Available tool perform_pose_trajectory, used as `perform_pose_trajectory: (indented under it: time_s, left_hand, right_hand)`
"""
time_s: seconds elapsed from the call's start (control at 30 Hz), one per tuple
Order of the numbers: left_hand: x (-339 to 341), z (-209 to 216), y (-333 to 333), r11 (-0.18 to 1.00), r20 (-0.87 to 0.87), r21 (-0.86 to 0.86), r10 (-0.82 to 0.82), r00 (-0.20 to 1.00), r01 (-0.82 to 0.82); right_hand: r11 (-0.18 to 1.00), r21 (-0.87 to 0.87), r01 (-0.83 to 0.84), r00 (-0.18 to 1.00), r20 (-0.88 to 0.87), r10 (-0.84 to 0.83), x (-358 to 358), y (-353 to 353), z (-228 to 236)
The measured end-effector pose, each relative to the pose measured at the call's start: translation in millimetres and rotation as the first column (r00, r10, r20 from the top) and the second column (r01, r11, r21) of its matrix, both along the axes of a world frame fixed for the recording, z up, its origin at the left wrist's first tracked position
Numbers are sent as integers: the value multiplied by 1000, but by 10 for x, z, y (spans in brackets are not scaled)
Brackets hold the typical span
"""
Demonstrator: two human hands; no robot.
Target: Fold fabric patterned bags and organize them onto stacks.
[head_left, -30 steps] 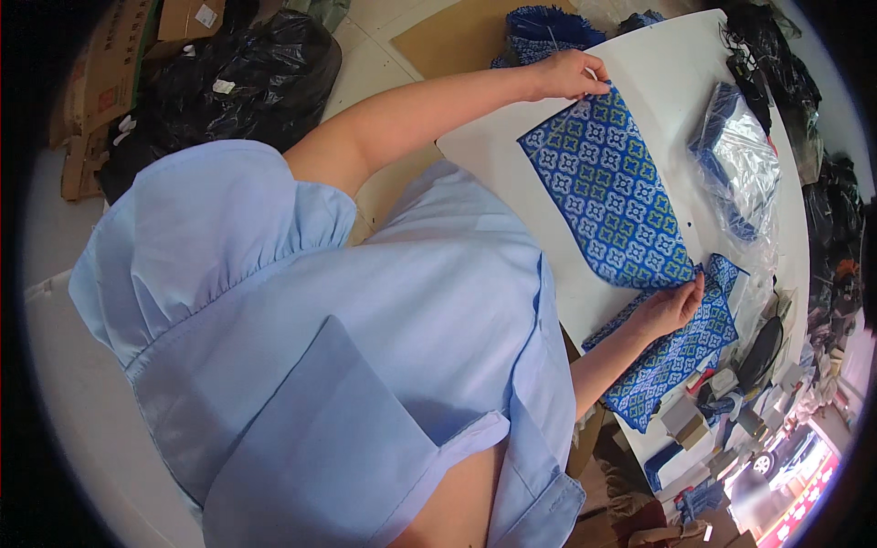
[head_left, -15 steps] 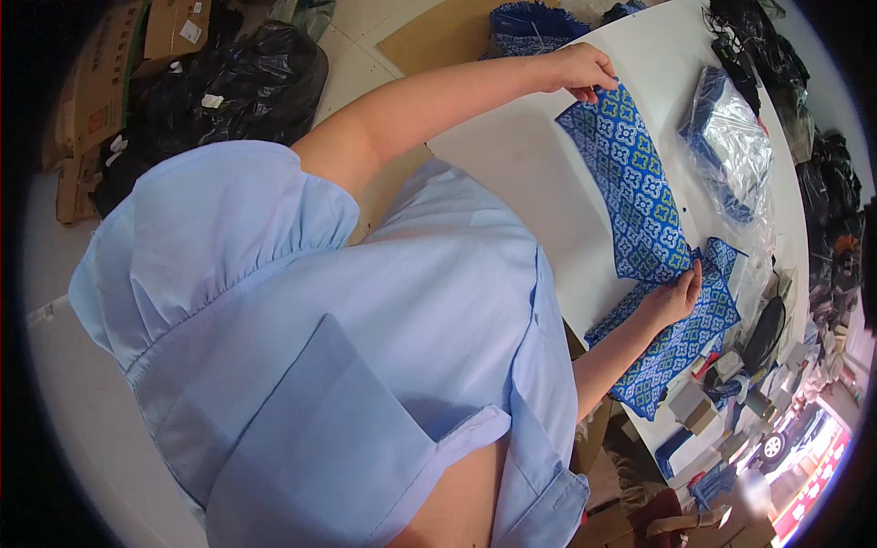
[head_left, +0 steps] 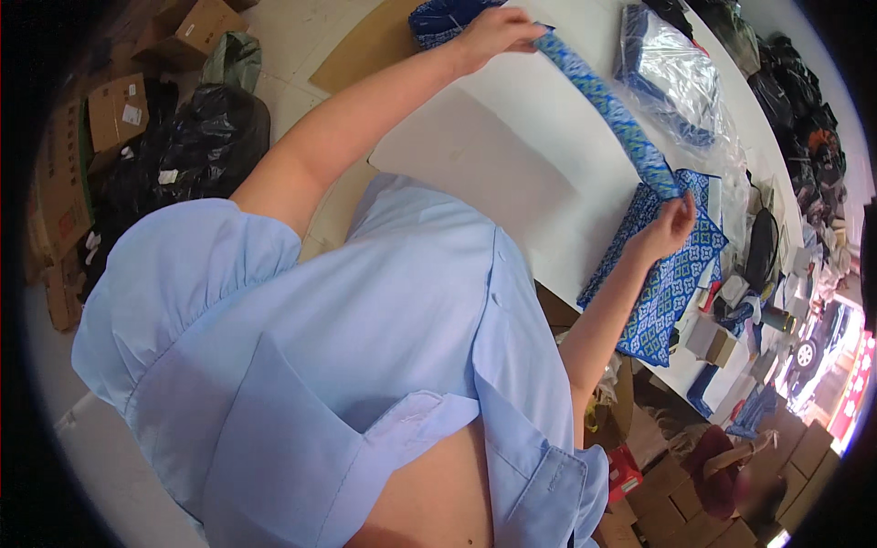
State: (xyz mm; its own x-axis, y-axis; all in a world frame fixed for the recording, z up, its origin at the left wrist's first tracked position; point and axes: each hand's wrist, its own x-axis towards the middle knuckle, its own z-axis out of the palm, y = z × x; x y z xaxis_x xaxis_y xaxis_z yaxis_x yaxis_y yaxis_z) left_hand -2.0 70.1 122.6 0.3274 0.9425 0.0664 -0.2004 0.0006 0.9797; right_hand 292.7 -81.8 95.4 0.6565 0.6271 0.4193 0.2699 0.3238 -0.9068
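Note:
My left hand (head_left: 501, 38) pinches one end of a blue patterned fabric strip (head_left: 607, 108) with green and white motifs. At the other end, my right hand (head_left: 671, 226) grips the strip between thumb and fingers. Stretched between both hands, the strip is seen nearly edge-on and looks narrow. Beneath and beside my right hand lie more pieces of the same patterned fabric (head_left: 660, 306) on the white table (head_left: 484, 155). Whether these pieces are separate or layered I cannot tell.
A clear plastic bag with blue fabric (head_left: 676, 68) lies farther across the table. Dark blue folded cloth (head_left: 438, 20) sits near my left hand. Small boxes (head_left: 717, 345) crowd the table's right end. Black bags (head_left: 215, 137) and cardboard cartons (head_left: 117, 114) stand on the left.
The strip has turned from showing its broad face to nearly edge-on, pulled straighter between my hands. In the picture, both hands and the table have shifted up; my left hand also moved left.

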Motion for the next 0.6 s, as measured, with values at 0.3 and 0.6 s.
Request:
perform_pose_trajectory:
  time_s: [0.3, 0.6]
  left_hand:
    - [-207, -1097, -556, 907, -545, -284, 115, 831, -312]
    - [-235, -1323, -515, 959, -579, -200, 49, 814, -201]
  right_hand:
    - [849, -528, -7, 994, -98, -53, -274, -565, -1252]
    - [787, -602, 136, 990, 112, -85, -245, -462, -1313]
